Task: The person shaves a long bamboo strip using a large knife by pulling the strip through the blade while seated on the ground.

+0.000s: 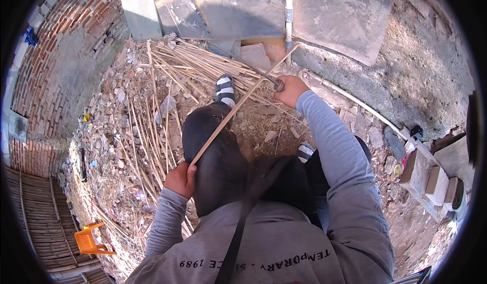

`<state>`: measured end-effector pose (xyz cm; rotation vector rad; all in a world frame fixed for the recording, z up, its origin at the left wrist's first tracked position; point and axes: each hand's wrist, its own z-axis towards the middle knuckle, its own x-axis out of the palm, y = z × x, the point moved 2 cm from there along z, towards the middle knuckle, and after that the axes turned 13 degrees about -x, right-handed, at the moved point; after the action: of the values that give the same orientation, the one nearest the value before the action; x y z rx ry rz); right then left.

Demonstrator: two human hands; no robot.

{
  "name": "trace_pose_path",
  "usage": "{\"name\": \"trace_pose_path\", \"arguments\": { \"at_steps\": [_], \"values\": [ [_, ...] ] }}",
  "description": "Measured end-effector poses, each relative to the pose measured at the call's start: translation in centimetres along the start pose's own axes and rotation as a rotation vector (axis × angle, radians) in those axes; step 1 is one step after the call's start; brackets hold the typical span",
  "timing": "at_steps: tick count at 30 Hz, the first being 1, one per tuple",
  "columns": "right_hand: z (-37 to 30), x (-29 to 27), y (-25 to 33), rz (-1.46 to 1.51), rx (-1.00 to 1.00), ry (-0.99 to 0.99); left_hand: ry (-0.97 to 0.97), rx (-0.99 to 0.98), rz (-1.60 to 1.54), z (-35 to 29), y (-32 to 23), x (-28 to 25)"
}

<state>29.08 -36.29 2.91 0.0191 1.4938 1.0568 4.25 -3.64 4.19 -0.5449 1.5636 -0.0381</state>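
My left hand [177, 180] is closed around the lower end of a long, flat bamboo strip [223, 125]. The strip slants up over my left thigh to the far right. In my right hand [292, 91] is the knob-like handle of a long, thin-bladed knife [242, 61]. Its dark blade points away to the far left and crosses the strip near my right fingers; I cannot tell whether the edge touches it. Beyond my left foot lies a pile of split bamboo strips [195, 56]. More loose strips [147, 144] are strewn beside my left leg.
Rubble and litter cover the ground [109, 132]. Grey panels [228, 10] lean at the back beside an upright white pipe [289, 15]. An orange plastic chair [89, 241] stands at lower left, a brick wall [61, 45] behind. Concrete blocks [431, 185] lie at right.
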Motion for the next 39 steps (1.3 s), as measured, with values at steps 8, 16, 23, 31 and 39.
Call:
{"name": "trace_pose_path", "arguments": {
  "at_steps": [8,16,23,31,39],
  "values": [
    [-0.2,0.5,3.5,-0.152,-0.075,0.145,0.115,-0.013,-0.059,0.0,0.3,-1.3],
    [-0.5,0.5,5.0,-0.232,-0.103,0.158,0.052,0.013,0.034,-0.3,0.3,-1.2],
    [-1.5,-1.0,-4.6,-0.128,0.159,-0.036,0.047,0.052,0.102,0.3,-0.8,-0.9],
    [-0.7,-0.6,2.9,-0.200,-0.061,0.013,0.075,-0.007,-0.028,0.2,0.7,-0.6],
    [-0.3,0.8,0.6,-0.217,-0.016,0.023,0.153,-0.037,0.003,0.3,0.6,-1.1]
  ]
}}
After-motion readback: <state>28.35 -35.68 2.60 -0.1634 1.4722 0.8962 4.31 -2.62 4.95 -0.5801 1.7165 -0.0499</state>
